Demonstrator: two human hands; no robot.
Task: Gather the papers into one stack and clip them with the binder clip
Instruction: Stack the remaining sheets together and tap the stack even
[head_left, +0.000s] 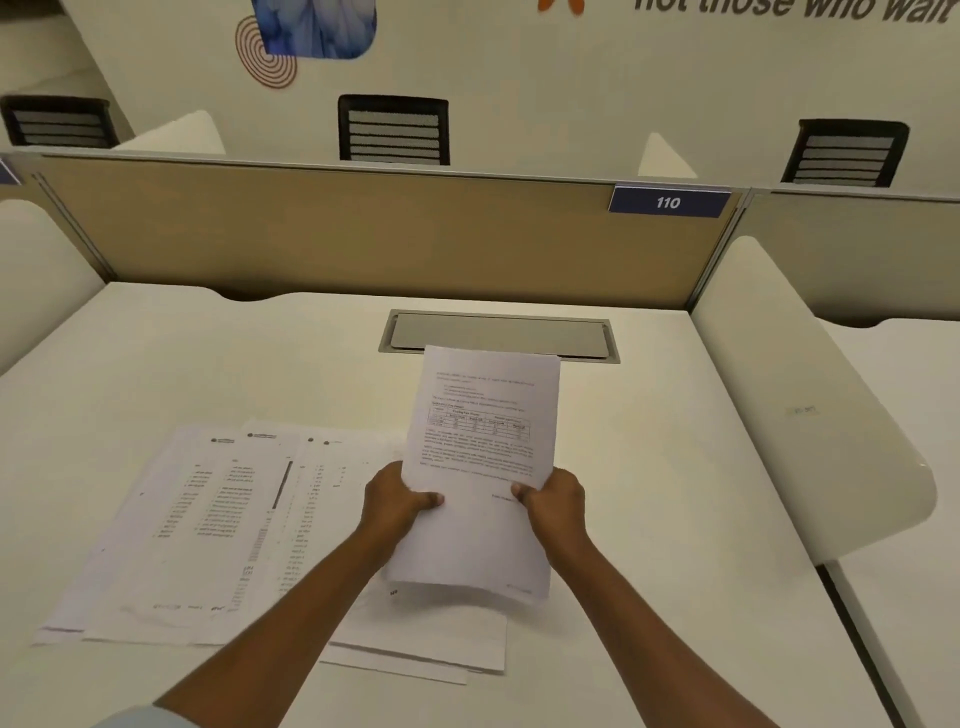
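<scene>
A printed sheet of paper (480, 457) with a small table on it is lifted above the white desk (675, 519), tilted towards me. My left hand (397, 501) grips its left edge and my right hand (553, 499) grips its right edge, thumbs on top. Several more printed sheets (208, 530) lie fanned out and overlapping on the desk to the left and under my arms. One sheet (441, 644) sticks out below the lifted page. No binder clip shows in this view.
A grey cable hatch (498, 338) is set into the desk behind the lifted sheet. A tan partition (363, 234) labelled 110 closes the back. Rounded white dividers (810, 415) stand at the right and left sides. Black chairs sit beyond the partition.
</scene>
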